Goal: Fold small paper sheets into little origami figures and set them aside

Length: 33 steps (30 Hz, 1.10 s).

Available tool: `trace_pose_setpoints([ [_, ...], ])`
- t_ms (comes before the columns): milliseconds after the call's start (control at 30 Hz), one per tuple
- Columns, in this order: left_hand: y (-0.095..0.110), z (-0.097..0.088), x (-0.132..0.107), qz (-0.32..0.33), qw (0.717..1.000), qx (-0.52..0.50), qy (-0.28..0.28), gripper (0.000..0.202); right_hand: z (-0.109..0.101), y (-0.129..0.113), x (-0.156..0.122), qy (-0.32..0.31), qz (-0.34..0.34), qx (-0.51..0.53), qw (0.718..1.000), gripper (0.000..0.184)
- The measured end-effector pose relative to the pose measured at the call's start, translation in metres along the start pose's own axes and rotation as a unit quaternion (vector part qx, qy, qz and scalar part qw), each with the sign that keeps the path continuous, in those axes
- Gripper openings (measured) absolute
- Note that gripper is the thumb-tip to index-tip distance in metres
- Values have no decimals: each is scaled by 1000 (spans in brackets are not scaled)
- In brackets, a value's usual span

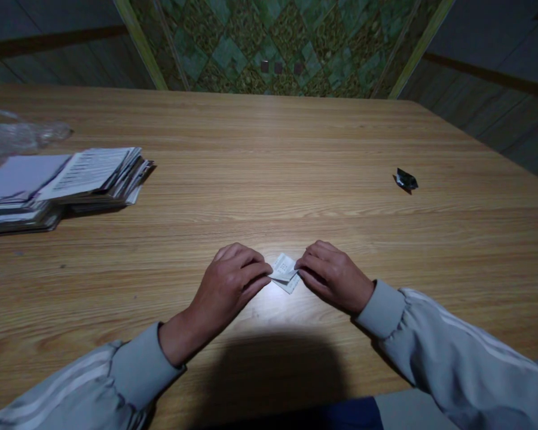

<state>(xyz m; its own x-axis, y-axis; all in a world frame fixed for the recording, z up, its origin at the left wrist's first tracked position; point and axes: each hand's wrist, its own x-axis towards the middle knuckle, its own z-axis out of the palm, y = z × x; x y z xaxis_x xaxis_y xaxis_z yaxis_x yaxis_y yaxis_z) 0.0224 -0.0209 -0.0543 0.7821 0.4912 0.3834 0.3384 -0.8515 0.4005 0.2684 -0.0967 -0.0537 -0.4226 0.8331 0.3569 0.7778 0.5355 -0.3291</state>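
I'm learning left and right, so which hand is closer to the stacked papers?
Left. The left hand is right of the stacked papers and lower in view; the right hand is farther right, beyond the small folded paper.

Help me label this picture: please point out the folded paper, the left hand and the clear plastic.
Folded paper (pixel 284 267), head view: its printed upper face.
Left hand (pixel 231 276), head view: back of the hand.
Clear plastic (pixel 11 136), head view: its crumpled middle.
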Motion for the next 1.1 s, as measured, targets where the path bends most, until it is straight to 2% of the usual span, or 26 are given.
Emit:
trace_pose_setpoints([
  [167,1,0,1,-12,1000,10,0,15,-1,-1,0,-10,13,-1,1000,20],
  [433,6,-1,4,-79,996,-39,-22,11,-2,-3,3,2,58,0,998,18],
  [833,8,0,7,-95,995,-14,-16,14,0,-4,4,7,107,-12,994,16],
  [1100,13,6,13,-121,993,13,2,8,3,-5,4,21,143,3,990,12],
])
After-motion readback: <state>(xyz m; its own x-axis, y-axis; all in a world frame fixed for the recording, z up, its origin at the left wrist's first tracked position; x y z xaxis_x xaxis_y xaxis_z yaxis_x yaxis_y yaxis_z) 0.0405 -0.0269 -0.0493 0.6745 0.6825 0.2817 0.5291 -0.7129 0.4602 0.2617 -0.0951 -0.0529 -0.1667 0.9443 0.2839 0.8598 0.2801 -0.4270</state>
